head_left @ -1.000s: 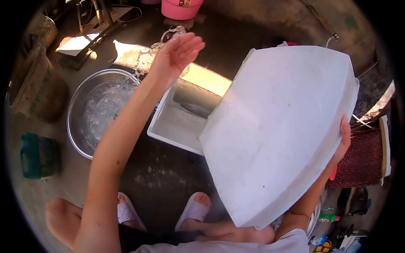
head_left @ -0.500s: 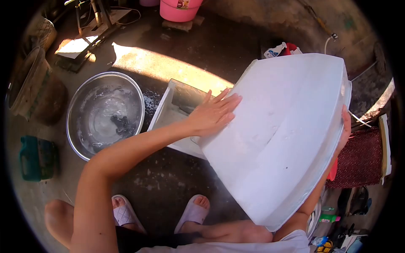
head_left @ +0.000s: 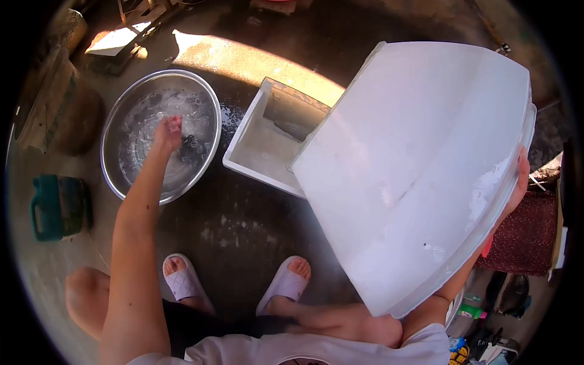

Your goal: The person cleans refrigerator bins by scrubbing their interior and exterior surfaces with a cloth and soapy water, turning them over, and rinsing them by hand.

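A large white plastic bin [head_left: 413,152], tilted with a broad flat face toward me, fills the right side of the view. My right hand [head_left: 520,182] grips its far right rim, with most of the fingers hidden behind the wall. Over on the left, my left hand [head_left: 169,132] is down inside a round metal basin [head_left: 110,167] of cloudy, soapy-looking water. Its fingers are small and blurred, so their pose is unclear. Between basin and bin sits a white rectangular drawer-like box [head_left: 249,137] on the floor, partly covered by the bin, with a dark piece [head_left: 292,129] inside.
A green jug [head_left: 52,207] stands at the left, below a large worn container [head_left: 76,115]. My slippered feet [head_left: 283,286] rest on the wet floor. At the right are a dark red patterned item [head_left: 520,228], a green bottle [head_left: 469,311] and assorted small things.
My left hand has left the bin's face and moved left into the metal basin. The bin stays in my right hand; the view has shifted, and wet patches show on the bin's lower right.
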`<state>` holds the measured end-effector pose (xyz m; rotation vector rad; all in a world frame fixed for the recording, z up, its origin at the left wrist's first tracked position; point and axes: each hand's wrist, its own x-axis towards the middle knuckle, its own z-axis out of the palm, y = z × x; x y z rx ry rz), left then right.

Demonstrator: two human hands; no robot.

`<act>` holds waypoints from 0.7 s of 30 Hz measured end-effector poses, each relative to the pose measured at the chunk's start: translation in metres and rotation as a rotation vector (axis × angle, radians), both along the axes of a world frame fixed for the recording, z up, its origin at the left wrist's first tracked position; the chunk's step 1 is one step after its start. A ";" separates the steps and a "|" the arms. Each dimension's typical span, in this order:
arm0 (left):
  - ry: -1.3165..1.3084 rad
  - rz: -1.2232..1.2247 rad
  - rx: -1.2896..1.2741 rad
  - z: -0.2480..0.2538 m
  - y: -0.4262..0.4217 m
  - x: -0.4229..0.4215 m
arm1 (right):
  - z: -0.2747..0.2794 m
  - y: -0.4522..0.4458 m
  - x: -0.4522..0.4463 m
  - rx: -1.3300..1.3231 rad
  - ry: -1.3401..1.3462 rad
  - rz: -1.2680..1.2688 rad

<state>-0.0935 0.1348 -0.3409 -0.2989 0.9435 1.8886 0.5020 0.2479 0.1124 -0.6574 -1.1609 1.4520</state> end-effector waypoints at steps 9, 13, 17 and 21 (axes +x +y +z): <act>0.682 -0.639 1.104 0.423 0.088 0.309 | 0.019 0.018 -0.042 -0.071 -0.055 -0.091; 1.602 -0.326 1.058 0.424 0.034 0.362 | 0.012 0.010 -0.052 -0.001 -0.016 0.204; 1.717 -0.643 0.800 0.356 -0.001 0.330 | 0.015 0.039 -0.028 -0.101 -0.070 -0.173; 1.311 -0.959 0.435 0.241 0.011 0.296 | 0.009 0.042 -0.012 -0.026 -0.038 -0.126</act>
